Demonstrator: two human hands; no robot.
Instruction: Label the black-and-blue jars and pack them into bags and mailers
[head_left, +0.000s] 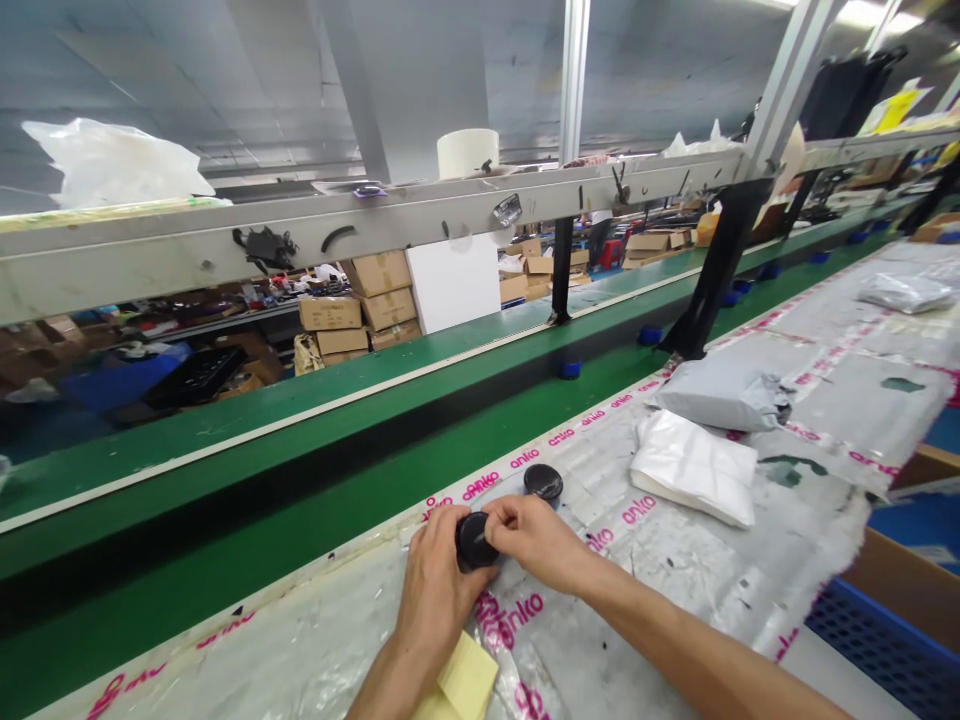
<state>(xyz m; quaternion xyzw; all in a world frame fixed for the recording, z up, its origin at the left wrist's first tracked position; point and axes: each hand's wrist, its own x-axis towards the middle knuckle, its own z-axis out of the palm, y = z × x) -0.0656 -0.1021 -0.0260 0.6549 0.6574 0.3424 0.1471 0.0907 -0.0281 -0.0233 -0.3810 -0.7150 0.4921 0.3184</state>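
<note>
Held black round piece [472, 541] in left hand [437, 570], curled fingers | Apparently worked edge with right hand [531, 535], pinched fingers, item unclear | Next, likely called for steady left hold

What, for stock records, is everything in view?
Worktop: one, grey, foreground.
Round pieces: two, black, one handled, one beyond.
Papers: two, yellow, bottom centre.
Folded bag: one, white, right.
Packages: two, greyish, farther right.
Crate: one, blue, lower right.
Long strips: two, green, beyond worktop.
Small pieces: several, blue, lower strip.
Shelf: one, white, above.
Posts: several, grey, at shelf.
Roll: one, white, on shelf.
Cardboard boxes: many, brown, background.
Panel: one, white, background.
Clutter: uncountable, mixed, shelf and background.
Left hand: one, around handled piece.
Right hand: one, touching it.
</note>
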